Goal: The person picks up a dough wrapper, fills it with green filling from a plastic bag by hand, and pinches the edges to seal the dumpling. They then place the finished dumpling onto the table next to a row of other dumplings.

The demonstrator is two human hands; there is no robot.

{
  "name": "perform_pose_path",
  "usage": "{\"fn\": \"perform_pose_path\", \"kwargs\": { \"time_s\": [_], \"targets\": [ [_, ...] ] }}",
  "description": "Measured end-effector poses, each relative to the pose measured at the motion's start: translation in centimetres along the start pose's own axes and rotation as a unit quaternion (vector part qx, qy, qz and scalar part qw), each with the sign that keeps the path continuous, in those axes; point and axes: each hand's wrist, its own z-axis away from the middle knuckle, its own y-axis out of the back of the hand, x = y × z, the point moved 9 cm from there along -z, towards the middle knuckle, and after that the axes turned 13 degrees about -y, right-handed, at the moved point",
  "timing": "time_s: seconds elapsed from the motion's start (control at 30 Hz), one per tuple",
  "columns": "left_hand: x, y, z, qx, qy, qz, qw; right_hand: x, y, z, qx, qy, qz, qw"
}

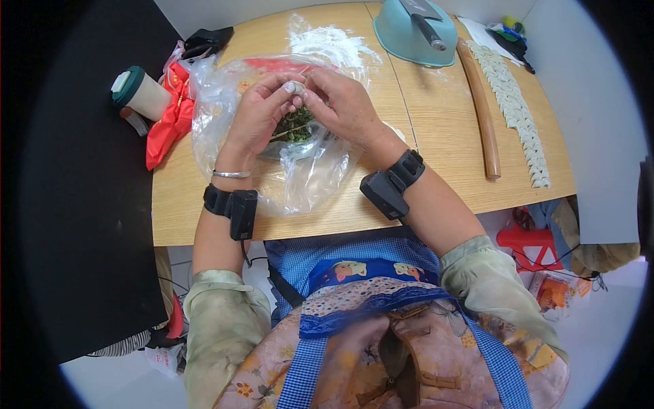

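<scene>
Over the plastic bag, my left hand [253, 114] and my right hand [346, 108] meet with their fingertips closed on a small whitish dough dumpling [294, 87]. Fingers cover most of the dumpling, so its exact shape is partly hidden. Just beneath them lies chopped green filling [297, 129], with a thin light stick [289, 133] resting across it. A crinkled clear plastic bag [310, 174] surrounds the filling and spreads over the table under both wrists.
White flour [330, 46] is scattered at the back. A teal basin [402, 41] carries a dark-handled cleaver [428, 31]. To the right lie a wooden rolling pin [482, 112] and overlapping rows of dumplings [511, 102]. A lidded cup [146, 97] and red bag [163, 136] are at left.
</scene>
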Motion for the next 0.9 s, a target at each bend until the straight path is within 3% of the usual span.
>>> {"fn": "perform_pose_path", "kwargs": {
  "time_s": [0.27,0.57,0.9],
  "targets": [
    [-0.01,-0.06,0.01,0.001,-0.002,0.004,1.0,-0.17,-0.23,-0.03,0.02,0.056,-0.001,0.998],
    [0.05,0.1,-0.09,-0.001,-0.011,-0.005,1.0,-0.15,-0.11,0.05,-0.029,-0.017,0.066,0.997],
    [-0.12,0.11,0.02,-0.019,-0.003,-0.071,0.997,-0.49,-0.3,0.09,0.009,0.058,0.05,0.997]
  ]
}}
